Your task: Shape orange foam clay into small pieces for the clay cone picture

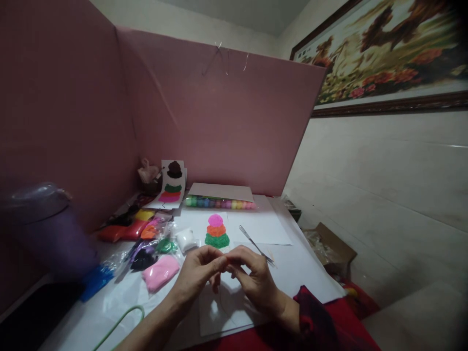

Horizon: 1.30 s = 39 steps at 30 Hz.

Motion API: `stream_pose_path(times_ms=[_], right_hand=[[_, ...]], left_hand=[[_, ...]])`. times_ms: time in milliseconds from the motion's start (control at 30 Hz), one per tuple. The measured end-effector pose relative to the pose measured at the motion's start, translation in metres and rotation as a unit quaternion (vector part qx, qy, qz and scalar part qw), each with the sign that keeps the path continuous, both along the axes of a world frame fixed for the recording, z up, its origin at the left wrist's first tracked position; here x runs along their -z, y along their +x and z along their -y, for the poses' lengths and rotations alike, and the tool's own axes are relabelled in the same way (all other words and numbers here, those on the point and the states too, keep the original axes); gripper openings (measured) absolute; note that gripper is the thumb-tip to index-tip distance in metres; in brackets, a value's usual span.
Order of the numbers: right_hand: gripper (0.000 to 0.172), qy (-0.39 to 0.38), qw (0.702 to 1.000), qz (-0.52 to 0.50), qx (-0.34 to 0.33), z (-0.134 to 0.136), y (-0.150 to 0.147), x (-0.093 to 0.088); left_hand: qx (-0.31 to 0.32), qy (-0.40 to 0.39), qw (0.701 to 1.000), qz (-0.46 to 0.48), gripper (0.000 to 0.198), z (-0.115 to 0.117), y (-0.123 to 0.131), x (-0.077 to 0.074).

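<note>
My left hand [201, 270] and my right hand [258, 280] meet fingertip to fingertip above a white board [212, 324]. Both are closed in a pinch, and whatever lies between the fingertips is too small or hidden to make out. Just beyond them is a figure of stacked pink, orange and green textured shapes [216, 231] on white paper. A slim metal tool [252, 237] lies to its right, its near end close to my right hand. Thin pale sticks [273, 258] lie beside the tool.
Bags of coloured clay, including pink [161, 273], white [187, 240] and red [133, 230], crowd the left side. A second figure on a card [172, 187] leans at the back beside a pack of coloured pieces [219, 202]. A cardboard box [336, 248] stands right.
</note>
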State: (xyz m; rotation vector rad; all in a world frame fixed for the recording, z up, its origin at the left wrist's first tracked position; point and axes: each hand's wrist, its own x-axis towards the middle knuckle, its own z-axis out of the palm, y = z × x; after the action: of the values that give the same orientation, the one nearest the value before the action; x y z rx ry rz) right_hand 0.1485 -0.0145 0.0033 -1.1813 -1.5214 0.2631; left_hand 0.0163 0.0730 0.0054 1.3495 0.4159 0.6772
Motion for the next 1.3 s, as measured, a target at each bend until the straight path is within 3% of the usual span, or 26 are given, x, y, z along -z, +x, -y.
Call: stream_pose_path(times_ms=[167, 300, 467, 567, 700, 900, 967, 1167, 1300], right_hand=[[0.006, -0.018, 1.0, 0.005, 0.018, 0.003, -0.001, -0.003], [0.008, -0.06, 0.992, -0.107, -0.012, 0.001, -0.002, -0.002], [0.019, -0.129, 0.922, -0.359, -0.071, -0.011, 0.004, 0.004], [0.022, -0.133, 0.898, -0.415, -0.056, -0.016, 0.008, 0.006], [0.026, -0.124, 0.913, -0.386, -0.054, -0.016, 0.008, 0.005], [0.025, -0.117, 0.926, -0.342, -0.108, -0.012, 0.003, 0.003], [0.023, -0.122, 0.932, -0.322, -0.113, -0.01, 0.001, 0.003], [0.011, -0.085, 0.984, -0.152, -0.024, -0.003, -0.002, 0.006], [0.01, -0.051, 0.995, -0.089, -0.018, -0.002, 0.0, 0.006]], left_hand=[[-0.002, -0.019, 1.0, 0.001, 0.021, -0.001, 0.0, 0.001], [0.013, -0.021, 1.0, -0.001, 0.02, 0.0, 0.0, -0.001], [-0.055, -0.013, 0.998, 0.025, 0.016, 0.001, -0.001, -0.006], [-0.082, -0.016, 0.996, 0.041, 0.014, 0.0, -0.003, -0.008], [-0.079, -0.013, 0.996, 0.033, 0.014, 0.0, -0.004, -0.008], [-0.068, -0.024, 0.997, 0.018, 0.03, 0.002, -0.001, -0.007], [-0.064, -0.014, 0.998, 0.01, 0.027, 0.002, 0.0, -0.004], [-0.038, -0.014, 0.999, 0.004, 0.027, 0.001, 0.001, 0.001], [-0.007, -0.027, 1.0, 0.001, 0.029, 0.001, 0.001, 0.0]])
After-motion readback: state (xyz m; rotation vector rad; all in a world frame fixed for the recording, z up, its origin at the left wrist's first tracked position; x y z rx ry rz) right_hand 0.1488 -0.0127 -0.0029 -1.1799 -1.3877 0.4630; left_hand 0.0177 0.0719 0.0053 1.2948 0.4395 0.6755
